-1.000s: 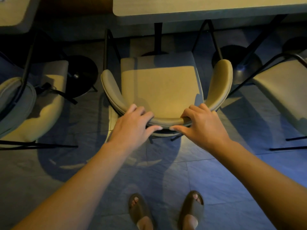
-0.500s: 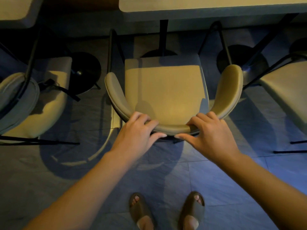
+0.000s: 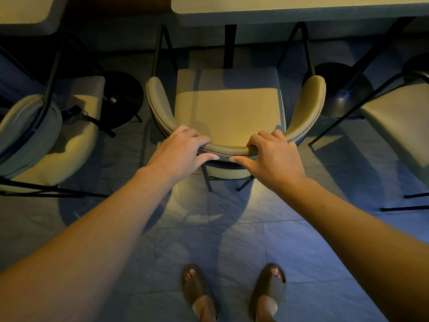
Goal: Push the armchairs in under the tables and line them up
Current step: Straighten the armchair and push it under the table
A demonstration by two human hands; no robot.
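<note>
Fingers of both hands curled over the armchair backrest's curved top rim, gripping it.

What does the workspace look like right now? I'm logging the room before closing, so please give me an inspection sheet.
Surface: grey tiled floor, patchy light.
Job's things: middle armchair faces the table, seat mostly outside its edge; left armchair angled; right armchair partly in view.
Clutter: nothing seen.
Grippers: left hand and right hand grip the middle backrest.
Cables: nothing seen.
Surroundings: second table upper left; round table bases; sandalled feet.
</note>
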